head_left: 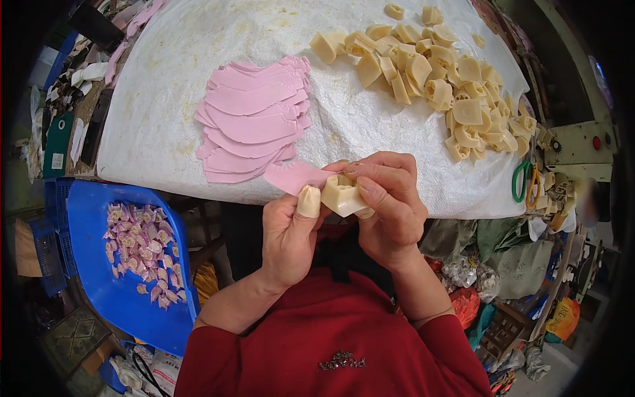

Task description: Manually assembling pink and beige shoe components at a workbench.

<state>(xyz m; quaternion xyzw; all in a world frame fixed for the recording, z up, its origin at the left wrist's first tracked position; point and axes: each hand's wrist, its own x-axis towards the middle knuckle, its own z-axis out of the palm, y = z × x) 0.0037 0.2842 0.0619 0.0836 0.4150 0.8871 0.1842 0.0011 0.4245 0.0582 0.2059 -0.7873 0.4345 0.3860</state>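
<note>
Over the table's near edge, my two hands bring a curved pink leather-like piece (294, 176) up against a cream block shoe heel (343, 196), hollow on its upper side. My left hand (291, 231), a pale finger cot on its thumb, is closed on the pink piece beside the heel. From the other side my right hand (395, 205) grips the heel, thumb and fingers pressed round it, with another finger cot at its lower edge. Part of the pink piece is hidden behind the fingers. Ahead lies an overlapping stack of pink pieces (251, 112).
A large pile of cream heels (467, 112) covers the right of the white sheet-covered table (165, 79). At lower left, a blue tub (99, 284) contains many small pink-and-cream pieces (142, 245). Green-handled scissors (521, 181) lie at the right edge, near bags and clutter.
</note>
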